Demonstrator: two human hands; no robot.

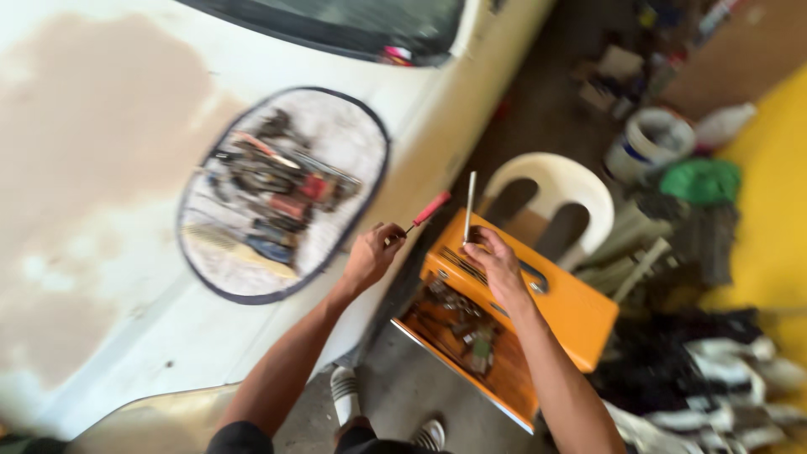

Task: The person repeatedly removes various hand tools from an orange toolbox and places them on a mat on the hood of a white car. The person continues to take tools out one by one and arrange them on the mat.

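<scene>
Shoes (345, 395) below us, we noted: left hand (370, 256) pinched a red-handled screwdriver (430, 208) left of the orange toolbox (555, 311); right hand (498, 267), over it, gripped a near-upright metal rod (470, 206).

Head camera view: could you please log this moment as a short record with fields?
left hand: holds a red-handled tool by its shaft
right hand: holds a thin pale rod upright over the orange toolbox
toolbox: open, tray of small parts showing
nearby: oval mat of tools on white car body; white plastic chair
</scene>
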